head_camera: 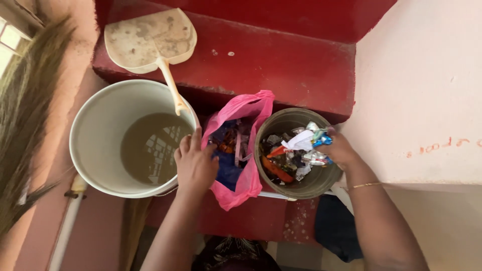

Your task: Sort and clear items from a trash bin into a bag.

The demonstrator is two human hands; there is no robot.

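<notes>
My left hand (195, 163) grips the near left edge of a pink plastic bag (246, 150) and holds its mouth apart; wrappers and a blue item show inside. Right of the bag stands a small dark round bin (321, 181) full of crumpled wrappers and scraps (293, 153). My right hand (339, 149) is at the bin's right rim, fingers closed on a bunch of shiny and white wrappers (309, 138) above the bin. A thin gold bangle sits on that wrist.
A white bucket (90, 135) with murky brown water stands left of the bag. A cream plastic dustpan (150, 37) lies on the red step (281, 60), handle over the bucket's rim. A broom (25, 100) fills the left edge. A pale wall (427, 75) rises at right.
</notes>
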